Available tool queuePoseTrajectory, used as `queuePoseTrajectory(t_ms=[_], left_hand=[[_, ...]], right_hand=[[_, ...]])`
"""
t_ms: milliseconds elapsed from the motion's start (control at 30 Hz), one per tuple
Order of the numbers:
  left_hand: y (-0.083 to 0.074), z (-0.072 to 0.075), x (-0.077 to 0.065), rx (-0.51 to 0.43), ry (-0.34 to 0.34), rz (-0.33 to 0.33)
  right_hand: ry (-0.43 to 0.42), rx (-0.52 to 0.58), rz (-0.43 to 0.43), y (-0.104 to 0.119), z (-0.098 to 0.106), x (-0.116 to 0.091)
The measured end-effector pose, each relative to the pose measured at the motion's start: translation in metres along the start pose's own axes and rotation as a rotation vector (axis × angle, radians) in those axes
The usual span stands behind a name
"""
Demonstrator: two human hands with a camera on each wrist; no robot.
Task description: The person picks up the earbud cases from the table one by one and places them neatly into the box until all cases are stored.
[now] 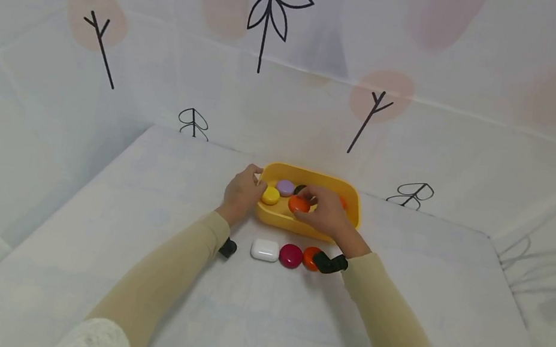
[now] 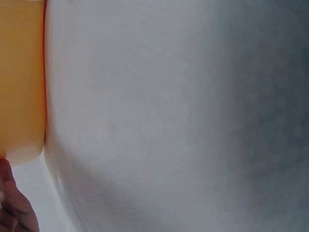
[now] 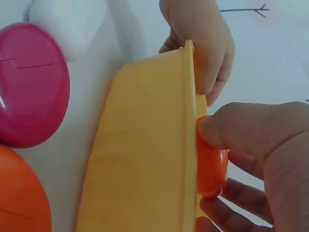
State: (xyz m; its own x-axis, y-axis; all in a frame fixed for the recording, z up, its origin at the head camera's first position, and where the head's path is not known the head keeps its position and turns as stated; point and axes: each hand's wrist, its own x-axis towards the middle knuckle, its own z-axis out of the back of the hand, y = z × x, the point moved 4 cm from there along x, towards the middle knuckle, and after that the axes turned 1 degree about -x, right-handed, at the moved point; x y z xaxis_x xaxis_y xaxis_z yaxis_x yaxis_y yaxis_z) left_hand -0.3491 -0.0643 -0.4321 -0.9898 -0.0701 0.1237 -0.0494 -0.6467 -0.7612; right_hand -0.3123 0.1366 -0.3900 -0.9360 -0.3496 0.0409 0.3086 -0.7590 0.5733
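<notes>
A yellow plastic bin (image 1: pixel 276 220) stands near the back of the table. My left hand (image 1: pixel 243 193) grips its left end, thumb over the rim; the left wrist view catches just part of those fingers beside the bin wall (image 2: pixel 21 87). Over the bin, my right hand (image 1: pixel 329 213) pinches a glossy, rounded orange piece (image 1: pixel 297 204) between thumb and fingers. In the right wrist view this orange piece (image 3: pixel 211 166) shows just behind the bin's near rim. Inside lie a yellow piece (image 1: pixel 271 196), a lilac one (image 1: pixel 285 187), a partly hidden black one (image 1: pixel 299 190) and another orange one (image 1: pixel 343 202).
In front of the bin, a white rounded rectangular piece (image 1: pixel 264 250), a crimson round piece (image 1: pixel 290 255) and an orange round piece (image 1: pixel 309 258) sit in a row. The right wrist's black camera (image 1: pixel 330 264) overlaps the last. A patterned cloth (image 1: pixel 309 112) hangs behind the table.
</notes>
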Motion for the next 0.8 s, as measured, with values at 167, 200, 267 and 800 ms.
queuePoseTrajectory(t_ms=[167,200,267,800], left_hand=[[0.001,-0.001,0.001,-0.002,-0.001,0.003],[0.001,-0.001,0.002,-0.001,-0.001,0.001],[0.001,-0.002,0.002,0.002,-0.003,0.0],[0.001,0.0,0.002,0.009,-0.001,-0.018]], right_hand=[[-0.006,-0.038,0.009,0.003,0.004,-0.006],[-0.007,-0.042,0.009,0.004,0.004,-0.007],[-0.008,-0.046,0.015,0.005,0.006,-0.01],[-0.023,-0.032,0.047,0.018,0.014,-0.042]])
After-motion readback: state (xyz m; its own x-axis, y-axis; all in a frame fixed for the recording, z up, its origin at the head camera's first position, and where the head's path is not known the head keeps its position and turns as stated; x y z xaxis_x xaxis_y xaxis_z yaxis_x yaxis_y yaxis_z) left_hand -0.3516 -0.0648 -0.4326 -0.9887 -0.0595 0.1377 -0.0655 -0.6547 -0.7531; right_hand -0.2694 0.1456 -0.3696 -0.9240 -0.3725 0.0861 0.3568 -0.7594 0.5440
